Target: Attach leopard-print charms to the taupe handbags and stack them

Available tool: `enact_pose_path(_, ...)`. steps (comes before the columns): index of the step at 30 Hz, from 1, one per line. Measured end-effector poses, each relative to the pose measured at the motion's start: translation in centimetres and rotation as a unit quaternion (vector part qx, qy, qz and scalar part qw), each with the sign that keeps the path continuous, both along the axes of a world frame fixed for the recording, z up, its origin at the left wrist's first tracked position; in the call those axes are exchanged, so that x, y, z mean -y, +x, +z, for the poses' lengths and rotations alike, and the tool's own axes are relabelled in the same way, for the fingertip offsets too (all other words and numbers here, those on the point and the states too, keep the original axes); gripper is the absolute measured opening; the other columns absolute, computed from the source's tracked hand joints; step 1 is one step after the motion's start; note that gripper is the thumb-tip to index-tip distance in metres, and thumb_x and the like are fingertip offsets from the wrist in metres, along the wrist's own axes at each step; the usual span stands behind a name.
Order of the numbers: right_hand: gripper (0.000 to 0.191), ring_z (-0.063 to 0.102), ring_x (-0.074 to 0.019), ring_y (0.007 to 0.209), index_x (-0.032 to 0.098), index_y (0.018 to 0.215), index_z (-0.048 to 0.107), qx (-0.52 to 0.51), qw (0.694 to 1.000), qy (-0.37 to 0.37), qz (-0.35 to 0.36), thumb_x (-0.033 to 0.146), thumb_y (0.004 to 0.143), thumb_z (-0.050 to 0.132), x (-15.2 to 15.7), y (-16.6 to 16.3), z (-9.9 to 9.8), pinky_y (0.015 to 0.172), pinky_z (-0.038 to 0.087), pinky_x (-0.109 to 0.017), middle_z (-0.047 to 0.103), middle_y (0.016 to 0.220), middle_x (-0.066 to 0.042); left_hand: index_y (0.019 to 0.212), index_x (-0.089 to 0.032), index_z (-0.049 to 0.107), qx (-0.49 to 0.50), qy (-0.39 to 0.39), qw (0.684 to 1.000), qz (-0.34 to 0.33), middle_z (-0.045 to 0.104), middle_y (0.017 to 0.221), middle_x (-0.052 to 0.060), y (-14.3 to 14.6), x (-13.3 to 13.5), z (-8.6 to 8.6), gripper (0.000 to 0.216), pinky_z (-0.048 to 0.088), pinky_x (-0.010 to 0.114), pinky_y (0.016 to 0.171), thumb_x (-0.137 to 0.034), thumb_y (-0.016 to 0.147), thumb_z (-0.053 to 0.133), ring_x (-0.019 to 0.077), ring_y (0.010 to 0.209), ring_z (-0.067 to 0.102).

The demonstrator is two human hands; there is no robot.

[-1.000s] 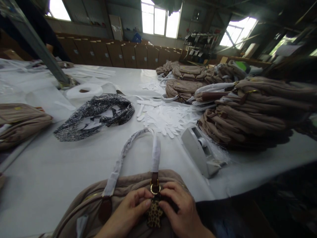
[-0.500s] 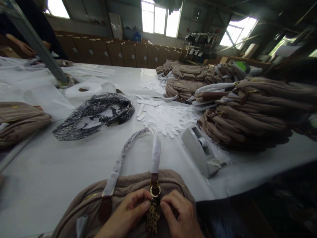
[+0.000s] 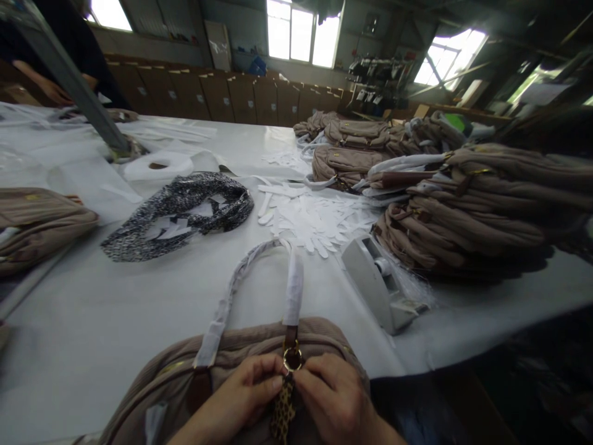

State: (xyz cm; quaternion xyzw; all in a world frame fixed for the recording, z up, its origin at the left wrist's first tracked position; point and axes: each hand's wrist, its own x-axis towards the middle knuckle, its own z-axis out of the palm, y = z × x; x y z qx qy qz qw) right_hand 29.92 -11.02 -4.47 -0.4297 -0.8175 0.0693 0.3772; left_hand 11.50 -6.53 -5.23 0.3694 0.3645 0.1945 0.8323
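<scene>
A brown corduroy handbag lies in front of me, its handle wrapped in white paper and standing up. From a gold ring at the handle's right base hangs a leopard-print charm. My left hand pinches the top of the charm from the left, thumb and forefinger closed. On the other side my right hand has its fingers closed at the charm's top, just under the ring. What exactly sits between the right fingertips is hidden.
A grey tape dispenser stands right of the bag, beside piled brown bags. White paper strips and a black-and-white knitted cloth ring lie beyond. Another bag is at left. A metal post rises near a co-worker's arm.
My right hand has moved slightly left and up, its fingers closing in against the charm's top below the ring. The left hand keeps its pinch, and the charm hangs slightly more tilted.
</scene>
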Motion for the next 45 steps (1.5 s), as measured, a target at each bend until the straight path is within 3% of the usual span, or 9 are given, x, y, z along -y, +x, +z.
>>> enact_pose_path(8, 0.015, 0.062, -0.0153, 0.07, 0.017, 0.088, 0.063, -0.134, 0.98, -0.149, -0.008, 0.012, 0.085, 0.049, 0.0, -0.7, -0.2, 0.064, 0.049, -0.025, 0.066, 0.075, -0.005, 0.083, -0.018, 0.065, -0.1, 0.151, 0.983, -0.008, 0.063, 0.083, 0.002, -0.3, 0.2, -0.3, 0.016, 0.041, 0.026, 0.076, -0.034, 0.078, 0.063, 0.0182, 0.082, 0.055)
enact_pose_path(10, 0.014, 0.061, -0.014, 0.067, 0.018, 0.081, 0.062, -0.172, 0.965, -0.192, -0.039, 0.014, 0.086, 0.049, 0.1, -0.8, 0.0, 0.063, 0.047, -0.024, 0.065, 0.072, -0.003, 0.09, -0.02, 0.066, -0.177, 0.229, 0.957, -0.005, 0.065, 0.088, 0.004, -0.3, 0.5, 0.1, 0.018, 0.042, 0.028, 0.081, -0.034, 0.08, 0.06, 0.0213, 0.089, 0.056)
enact_pose_path(15, 0.014, 0.06, -0.014, 0.071, 0.019, 0.077, 0.06, -0.213, 0.951, -0.208, -0.078, 0.019, 0.087, 0.049, 0.3, -0.9, 0.5, 0.064, 0.046, -0.023, 0.063, 0.074, -0.001, 0.111, -0.028, 0.062, -0.298, 0.412, 0.852, 0.124, 0.059, 0.097, 0.006, 0.4, 1.4, 1.0, 0.031, 0.043, 0.027, 0.079, -0.032, 0.081, 0.06, 0.0227, 0.09, 0.057)
enact_pose_path(18, 0.013, 0.06, -0.0141, 0.072, 0.02, 0.08, 0.06, -0.227, 0.952, -0.196, -0.065, 0.02, 0.088, 0.049, 0.3, -1.0, 0.5, 0.066, 0.047, -0.024, 0.062, 0.075, -0.001, 0.096, -0.028, 0.069, -0.263, 0.457, 0.847, 0.071, 0.056, 0.084, 0.005, 0.8, 1.4, 1.1, 0.019, 0.043, 0.024, 0.069, -0.029, 0.084, 0.055, 0.0191, 0.079, 0.056)
enact_pose_path(21, 0.015, 0.06, -0.0139, 0.073, 0.02, 0.08, 0.061, -0.229, 0.953, -0.189, -0.068, 0.02, 0.089, 0.049, 0.5, -0.9, 0.1, 0.066, 0.047, -0.023, 0.062, 0.075, -0.001, 0.078, -0.023, 0.067, -0.235, 0.446, 0.863, 0.022, 0.054, 0.075, 0.003, 1.0, 1.1, 1.3, 0.021, 0.041, 0.022, 0.065, -0.03, 0.087, 0.05, 0.0168, 0.072, 0.054)
enact_pose_path(26, 0.015, 0.06, -0.0177, 0.073, 0.02, 0.099, 0.06, -0.113, 0.967, -0.179, -0.143, 0.021, 0.085, 0.055, 1.1, -0.5, -1.2, 0.064, 0.046, -0.027, 0.063, 0.083, -0.004, 0.073, -0.02, 0.057, -0.21, 0.373, 0.903, 0.037, 0.054, 0.075, 0.001, 1.0, 1.1, 1.1, 0.024, 0.038, 0.023, 0.067, -0.037, 0.087, 0.049, 0.0164, 0.073, 0.051)
enact_pose_path(29, 0.01, 0.059, -0.019, 0.071, 0.02, 0.087, 0.061, -0.045, 0.972, -0.176, -0.149, 0.016, 0.084, 0.053, 1.2, -0.8, -1.5, 0.064, 0.045, -0.028, 0.061, 0.075, -0.004, 0.073, -0.019, 0.056, -0.186, 0.327, 0.926, 0.038, 0.052, 0.074, 0.0, 1.0, 1.0, 0.7, 0.027, 0.038, 0.023, 0.067, -0.041, 0.087, 0.048, 0.0162, 0.073, 0.048)
enact_pose_path(34, 0.014, 0.06, -0.0181, 0.073, 0.019, 0.084, 0.061, -0.083, 0.964, -0.215, -0.131, 0.013, 0.084, 0.049, 1.0, -0.9, -1.0, 0.067, 0.046, -0.028, 0.063, 0.078, -0.004, 0.072, -0.018, 0.054, -0.163, 0.273, 0.948, 0.029, 0.05, 0.074, 0.0, 1.1, 0.5, 1.0, 0.03, 0.038, 0.024, 0.068, -0.045, 0.086, 0.048, 0.0162, 0.074, 0.046)
enact_pose_path(45, 0.021, 0.067, -0.0196, 0.08, 0.022, 0.093, 0.072, -0.217, 0.866, -0.426, -0.15, 0.028, 0.085, 0.053, 0.3, -0.2, 1.0, 0.072, 0.05, -0.027, 0.073, 0.088, -0.003, 0.062, -0.017, 0.053, -0.239, 0.329, 0.913, -0.022, 0.051, 0.068, -0.001, 1.7, 0.4, 2.5, 0.021, 0.036, 0.024, 0.062, -0.027, 0.08, 0.05, 0.0148, 0.067, 0.048)
